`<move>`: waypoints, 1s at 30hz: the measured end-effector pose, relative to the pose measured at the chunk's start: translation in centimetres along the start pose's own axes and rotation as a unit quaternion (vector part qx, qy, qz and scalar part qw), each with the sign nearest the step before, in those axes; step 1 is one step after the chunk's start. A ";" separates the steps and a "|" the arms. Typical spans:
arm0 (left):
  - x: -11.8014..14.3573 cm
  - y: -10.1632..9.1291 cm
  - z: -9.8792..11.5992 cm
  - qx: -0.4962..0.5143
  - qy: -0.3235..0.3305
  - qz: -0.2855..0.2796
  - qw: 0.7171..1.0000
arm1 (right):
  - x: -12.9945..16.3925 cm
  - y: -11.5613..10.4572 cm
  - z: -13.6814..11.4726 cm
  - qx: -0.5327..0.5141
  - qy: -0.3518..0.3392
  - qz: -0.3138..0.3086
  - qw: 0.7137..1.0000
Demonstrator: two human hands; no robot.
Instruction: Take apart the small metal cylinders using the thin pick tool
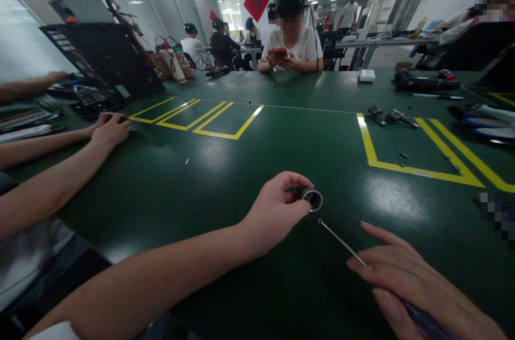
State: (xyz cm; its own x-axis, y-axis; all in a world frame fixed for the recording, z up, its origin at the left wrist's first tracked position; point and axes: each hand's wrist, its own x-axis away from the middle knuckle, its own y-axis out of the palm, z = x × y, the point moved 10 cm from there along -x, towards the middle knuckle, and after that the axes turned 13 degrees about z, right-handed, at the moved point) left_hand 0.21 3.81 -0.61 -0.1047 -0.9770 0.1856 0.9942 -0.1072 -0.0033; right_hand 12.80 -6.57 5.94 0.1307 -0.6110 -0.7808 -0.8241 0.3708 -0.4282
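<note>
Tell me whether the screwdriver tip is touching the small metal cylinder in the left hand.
Apart. The head view shows bare green table between the screwdriver tip and the metal cylinder, which the left hand pinches; the right hand holds the screwdriver.

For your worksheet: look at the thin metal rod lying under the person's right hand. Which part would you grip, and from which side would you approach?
Grip the bare shaft of the thin metal rod just past the right hand, pinching across it from above. It lies flat on the green table, so only its upper sides are free. Its tip points toward the small cylinder held by the left hand.
</note>
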 end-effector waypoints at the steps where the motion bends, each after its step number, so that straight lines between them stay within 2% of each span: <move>1: 0.1 0.2 -0.1 -0.001 -0.002 -0.007 1.000 | 0.1 -0.2 0.2 0.005 0.005 0.009 1.000; 9: 0.7 1.3 -0.2 -0.011 -0.013 -0.032 0.999 | -0.2 0.0 0.8 0.038 0.005 -0.007 0.999; 19: 1.2 1.8 -0.2 -0.002 0.005 -0.036 0.999 | -0.5 0.6 0.2 0.027 -0.009 -0.023 0.999; 30: 1.4 1.2 1.4 -0.034 0.134 0.005 0.990 | -0.7 0.6 -0.7 0.040 -0.058 -0.014 0.997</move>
State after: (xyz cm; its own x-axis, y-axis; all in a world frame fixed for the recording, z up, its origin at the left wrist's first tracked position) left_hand 1.30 2.58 0.99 -0.1066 -0.9908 -0.0829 0.9923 -0.1008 -0.0714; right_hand 11.86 -6.42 6.50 0.2198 -0.5384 -0.8135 -0.7731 0.4125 -0.4818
